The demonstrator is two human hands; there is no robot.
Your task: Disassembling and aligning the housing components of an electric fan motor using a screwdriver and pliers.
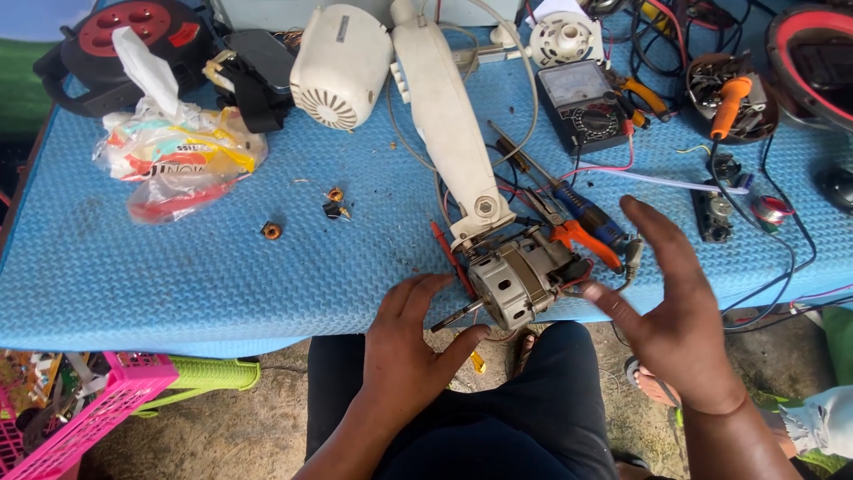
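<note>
A bare fan motor (515,280) with its steel shaft pointing toward me lies at the near edge of the blue table (222,267), still joined to a long white fan neck (449,116). My left hand (409,342) rests open just below the table edge, thumb tip close to the shaft. My right hand (671,311) hovers open to the right of the motor, fingers spread, holding nothing. Orange-handled pliers (582,238) and a blue-handled tool (591,218) lie right behind the motor.
A white motor cover (339,67), a black multimeter (582,105), a plastic bag (173,151), a red cable reel (133,40) and small copper coils (271,231) sit on the table. Wires trail on the right. A pink basket (98,409) stands on the floor at left.
</note>
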